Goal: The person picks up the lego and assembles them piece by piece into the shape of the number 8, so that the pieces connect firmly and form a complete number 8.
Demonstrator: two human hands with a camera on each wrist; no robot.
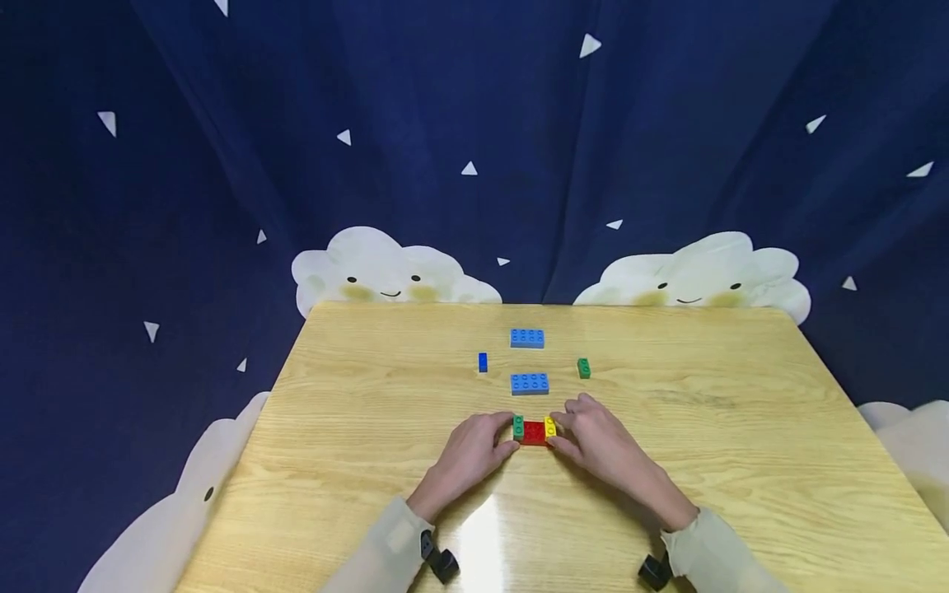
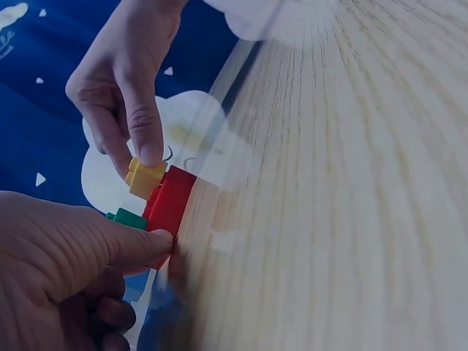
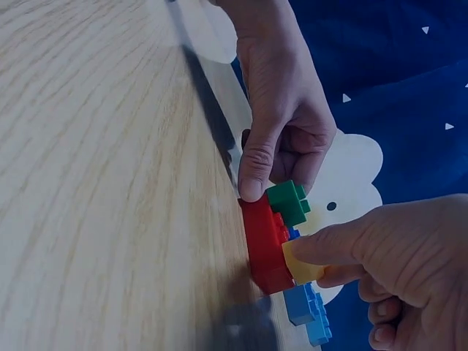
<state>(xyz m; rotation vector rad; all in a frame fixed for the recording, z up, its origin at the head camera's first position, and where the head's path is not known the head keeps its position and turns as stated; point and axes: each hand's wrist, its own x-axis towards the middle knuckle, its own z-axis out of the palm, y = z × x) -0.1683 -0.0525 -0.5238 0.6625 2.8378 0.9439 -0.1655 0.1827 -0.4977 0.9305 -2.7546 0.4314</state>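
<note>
Blue bricks [image 1: 530, 385] (three) beyond red brick [image 1: 533, 433]

The space behind the table [image 1: 356, 354] is filled by a dark blue cloth [image 1: 474, 99], in which soft folds can be seen. Small white triangles [image 1: 589, 46] are scattered over it. Beyond the far edge, a left cloud [image 1: 378, 257] and a right cloud [image 1: 712, 262] are shown in white (both are given smiles and yellow cheeks). The tabletop is marked by pale wood grain, and a bright glare [image 1: 480, 543] is reflected low in the head view.
</note>
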